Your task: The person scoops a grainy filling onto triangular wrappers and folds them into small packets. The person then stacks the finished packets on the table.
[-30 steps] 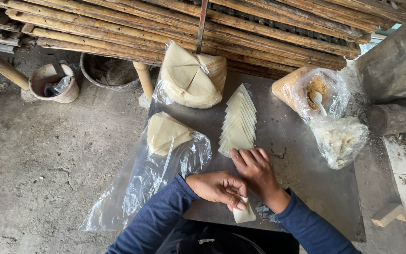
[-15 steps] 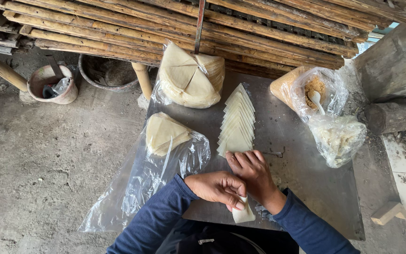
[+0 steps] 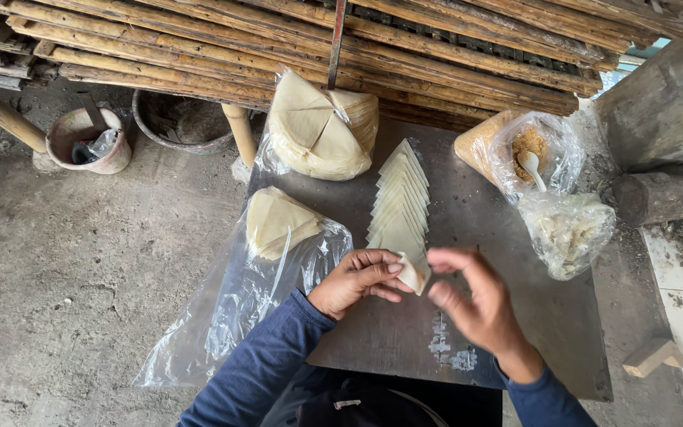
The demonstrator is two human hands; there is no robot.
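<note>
Folded pastry [image 3: 413, 273] sits between both hands, before the pastry row [image 3: 399, 199].

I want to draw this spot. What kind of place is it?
Probably a simple outdoor food-making spot: a metal table on rough concrete, a row of folded pastry triangles, bags of filling, bamboo poles behind.
</note>
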